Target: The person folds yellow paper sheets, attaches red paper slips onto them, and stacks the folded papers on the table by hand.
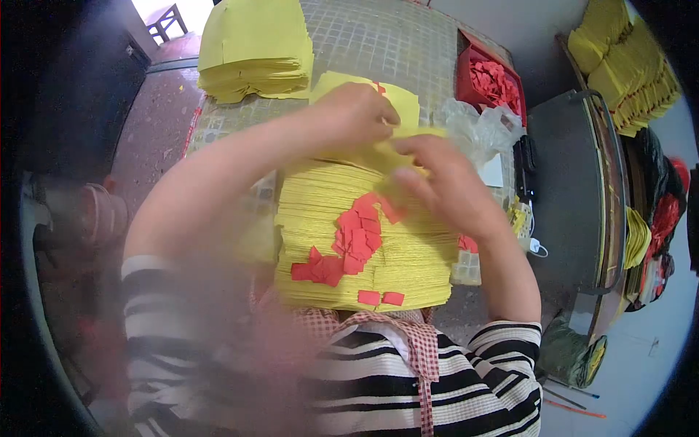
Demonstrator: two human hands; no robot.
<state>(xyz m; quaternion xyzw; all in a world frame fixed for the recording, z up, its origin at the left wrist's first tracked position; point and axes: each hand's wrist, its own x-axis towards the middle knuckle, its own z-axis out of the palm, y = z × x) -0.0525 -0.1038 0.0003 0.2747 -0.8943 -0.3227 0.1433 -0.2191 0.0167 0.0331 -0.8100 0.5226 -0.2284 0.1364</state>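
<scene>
Fanned stacks of yellow paper [328,193] lie in front of me, with small red paper pieces [358,233] scattered on top. My left hand [357,114] is at a yellow sheet [404,105] beyond the stacks, its fingers curled in a pinch; what they hold, if anything, is too small to make out. To its right, my right hand [440,175] is over the far edge of the stacks, its thumb and fingers apart, slightly blurred by motion. A red mark shows on the yellow sheet near my left hand.
A tall yellow paper pile [255,54] stands at the back left of the tiled table [364,36]. At the back right are a red box [466,76] of red pieces and a clear plastic bag [477,125]. More yellow bundles [633,69] rest at the far right.
</scene>
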